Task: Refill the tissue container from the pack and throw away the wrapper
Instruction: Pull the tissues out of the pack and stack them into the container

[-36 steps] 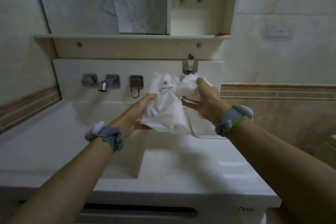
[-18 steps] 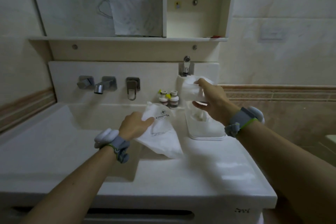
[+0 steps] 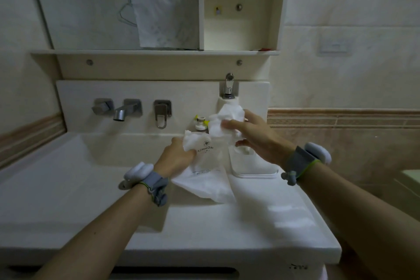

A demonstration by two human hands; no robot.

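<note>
**Tissues out of pack, heading for container**

Right hand [image 3: 252, 136] now clear of the wrapper, grip pinched on a crumpled wad of tissues [image 3: 227, 118], held just above the open top of the tissue container [image 3: 252, 166] at the back right of the table [image 3: 250, 229]. A sec ago both hands were up together w/ wad and pack touching; half a sec ago already split. Now wad a bit lower and closer over the container mouth.

Left hand [image 3: 176, 159] dropped toward the basin edge, grip closed on the top of the plastic wrapper [image 3: 204, 173], printed "KIMHOM…". Wrapper hangs limp, lower corner trailing onto the table just left of the container. Looks flat and near empty, tho can't tell for sure if any sheets remain inside.

Some white already visible inside the container, under the right palm. Small toiletry bottle [image 3: 201, 121] w/ yellow tab behind the wrapper, by the back wall, partly hidden.

Meaning, prob: extraction done, refill step in hand. Next calls for pressing the wad down into the container w/o snagging on the rim, then binning the wrapper. No bin in view. Risk: loose wad spilling over the side toward the basin.
</note>
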